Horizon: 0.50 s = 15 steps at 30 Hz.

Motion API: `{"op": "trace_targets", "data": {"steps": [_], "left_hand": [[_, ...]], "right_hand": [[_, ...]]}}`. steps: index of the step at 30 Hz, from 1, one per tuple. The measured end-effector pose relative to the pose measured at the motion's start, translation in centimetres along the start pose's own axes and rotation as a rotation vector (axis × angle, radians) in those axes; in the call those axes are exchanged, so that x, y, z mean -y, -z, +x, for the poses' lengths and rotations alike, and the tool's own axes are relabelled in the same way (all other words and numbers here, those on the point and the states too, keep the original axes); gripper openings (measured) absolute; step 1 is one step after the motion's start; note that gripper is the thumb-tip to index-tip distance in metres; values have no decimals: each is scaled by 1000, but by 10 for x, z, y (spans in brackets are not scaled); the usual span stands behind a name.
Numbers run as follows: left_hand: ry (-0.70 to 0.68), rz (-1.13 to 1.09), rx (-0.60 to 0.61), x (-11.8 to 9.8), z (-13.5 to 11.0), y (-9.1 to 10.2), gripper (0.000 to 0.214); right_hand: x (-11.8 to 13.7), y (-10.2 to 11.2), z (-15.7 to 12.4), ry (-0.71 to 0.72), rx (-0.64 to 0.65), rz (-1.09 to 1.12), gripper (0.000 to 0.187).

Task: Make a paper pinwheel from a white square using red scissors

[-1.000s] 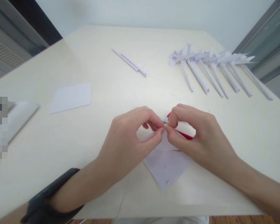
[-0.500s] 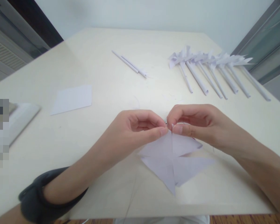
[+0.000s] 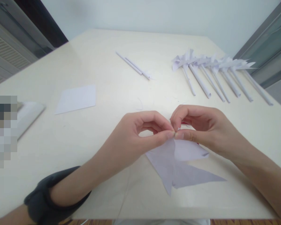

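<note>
A sheet of white paper (image 3: pixel 166 165) with slits running in from its corners hangs just over the table near its front edge. My left hand (image 3: pixel 146 131) pinches its upper corner between thumb and forefinger. My right hand (image 3: pixel 198 126) pinches the same corner from the other side, thumb tips almost touching. The lower flaps of the paper fan out below, one long point reaching right. Fingertips hide the pinched corner. Behind my right hand a bit of something red shows, too covered to name.
Several white paper pinwheels (image 3: pixel 216 67) on rolled paper sticks lie in a row at the back right. Two thin paper rolls (image 3: pixel 133 65) lie farther back. A white paper sheet (image 3: pixel 77 99) rests at left, near a pale flat object (image 3: pixel 31 117), partly blurred out. Paper scraps dot the table (image 3: pixel 102 131).
The cut paper has turned and tilted; its left flap has folded in toward the middle and its right point hangs lower. Both hands have shifted slightly right, fingertips closer together. The view has shifted a little.
</note>
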State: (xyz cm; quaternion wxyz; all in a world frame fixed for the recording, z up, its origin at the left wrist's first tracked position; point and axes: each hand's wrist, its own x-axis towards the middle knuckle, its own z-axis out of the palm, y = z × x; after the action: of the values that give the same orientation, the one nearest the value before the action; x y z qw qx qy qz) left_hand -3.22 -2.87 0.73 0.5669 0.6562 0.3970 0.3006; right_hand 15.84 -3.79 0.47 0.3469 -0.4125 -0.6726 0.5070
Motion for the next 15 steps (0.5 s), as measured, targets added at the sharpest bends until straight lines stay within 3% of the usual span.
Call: {"op": "trace_targets", "data": {"steps": [7,15], "left_hand": [[-128,81,-129,2,-4,-4,4],[-81,-34,-115,3,-2,-3,18]], "right_hand": [[-1,-5,0,75,-71,-13,8],[-1,-4,0,121,-53,-29,6]]}}
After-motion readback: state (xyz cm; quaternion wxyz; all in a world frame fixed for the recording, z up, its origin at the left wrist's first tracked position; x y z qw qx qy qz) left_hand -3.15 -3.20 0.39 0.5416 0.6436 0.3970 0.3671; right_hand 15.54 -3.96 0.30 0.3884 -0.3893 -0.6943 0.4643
